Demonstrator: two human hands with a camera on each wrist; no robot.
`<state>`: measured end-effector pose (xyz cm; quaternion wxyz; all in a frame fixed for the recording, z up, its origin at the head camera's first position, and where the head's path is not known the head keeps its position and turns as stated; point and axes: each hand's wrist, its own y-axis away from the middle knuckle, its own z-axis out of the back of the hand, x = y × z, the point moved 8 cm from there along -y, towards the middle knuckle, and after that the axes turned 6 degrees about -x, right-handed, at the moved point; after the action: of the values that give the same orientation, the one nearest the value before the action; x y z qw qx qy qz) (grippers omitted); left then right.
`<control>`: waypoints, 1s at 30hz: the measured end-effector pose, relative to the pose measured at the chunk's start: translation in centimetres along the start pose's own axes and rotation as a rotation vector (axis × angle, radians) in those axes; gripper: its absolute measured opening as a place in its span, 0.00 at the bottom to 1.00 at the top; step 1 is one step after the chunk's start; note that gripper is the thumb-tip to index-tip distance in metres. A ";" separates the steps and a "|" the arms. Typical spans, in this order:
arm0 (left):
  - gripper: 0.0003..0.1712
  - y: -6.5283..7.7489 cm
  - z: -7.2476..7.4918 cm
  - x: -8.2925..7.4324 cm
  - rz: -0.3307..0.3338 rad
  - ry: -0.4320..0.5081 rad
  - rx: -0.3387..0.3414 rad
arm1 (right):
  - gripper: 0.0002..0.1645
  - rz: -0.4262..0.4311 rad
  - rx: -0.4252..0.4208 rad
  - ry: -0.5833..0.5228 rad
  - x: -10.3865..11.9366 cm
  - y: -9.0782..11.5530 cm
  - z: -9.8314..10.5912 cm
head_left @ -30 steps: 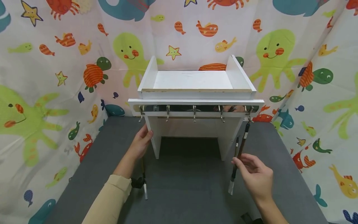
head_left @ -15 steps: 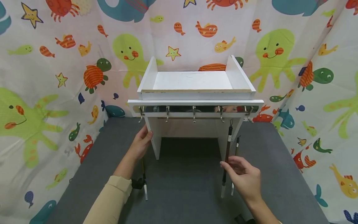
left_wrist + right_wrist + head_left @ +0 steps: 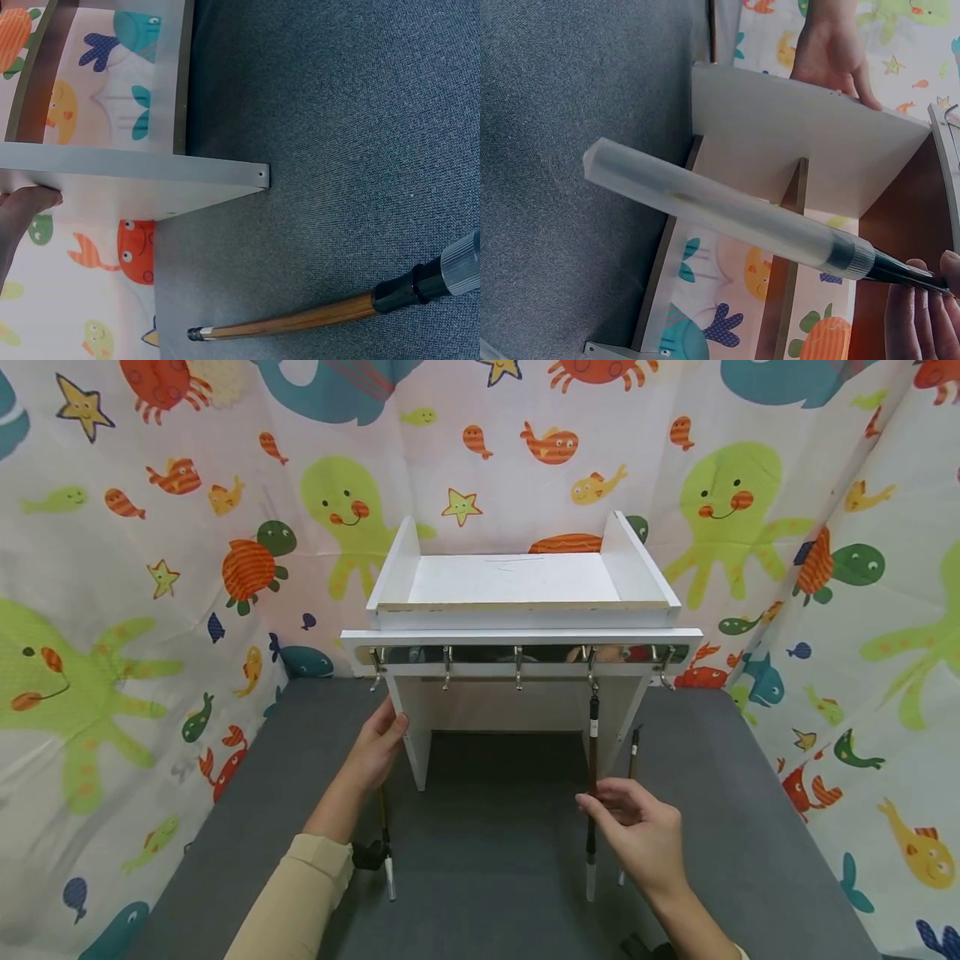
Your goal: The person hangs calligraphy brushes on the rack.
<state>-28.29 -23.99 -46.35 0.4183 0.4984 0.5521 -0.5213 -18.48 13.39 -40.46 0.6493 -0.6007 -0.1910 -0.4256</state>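
Observation:
With thumb and fingertips, my right hand (image 3: pixel 637 839) pinches the dark shaft of a calligraphy brush (image 3: pixel 592 756), which points downward. In the right wrist view its clear cap (image 3: pixel 727 214) covers the bristles. The brush's top loop is at the second hook (image 3: pixel 592 668) from the right on the white shelf unit (image 3: pixel 517 620); whether it is seated there I cannot tell. My left hand (image 3: pixel 375 747) holds the left side panel (image 3: pixel 411 731), thumb on its front edge. Beyond the panel, that hand's fingers are partly hidden.
One capped brush (image 3: pixel 386 835) lies on the grey cloth (image 3: pixel 495 893) at the left, also seen as a wooden-handled brush (image 3: pixel 300 321). Another brush (image 3: pixel 633 756) is partly behind my right hand. A patterned curtain (image 3: pixel 247 468) surrounds the shelf.
My right hand has carried the brush leftward from the rightmost hook to the neighbouring one. The left hand has stayed at the side panel.

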 end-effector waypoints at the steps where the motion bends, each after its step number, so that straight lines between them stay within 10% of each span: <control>1: 0.36 0.0 0.0 0.0 -0.002 0.000 0.001 | 0.15 0.006 -0.002 0.001 0.5 -0.2 0.0; 9: 0.36 -0.2 0.0 0.0 -0.014 0.004 0.007 | 0.14 0.003 0.015 0.015 2.1 -1.0 -0.4; 30: 0.35 0.1 0.0 0.0 -0.007 -0.015 0.002 | 0.11 -0.023 -0.046 0.066 -1.8 -2.4 -2.9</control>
<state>-28.16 -23.95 -46.32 0.4198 0.4930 0.5503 -0.5271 -22.10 11.47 -40.96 0.6363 -0.5987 -0.1664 -0.4571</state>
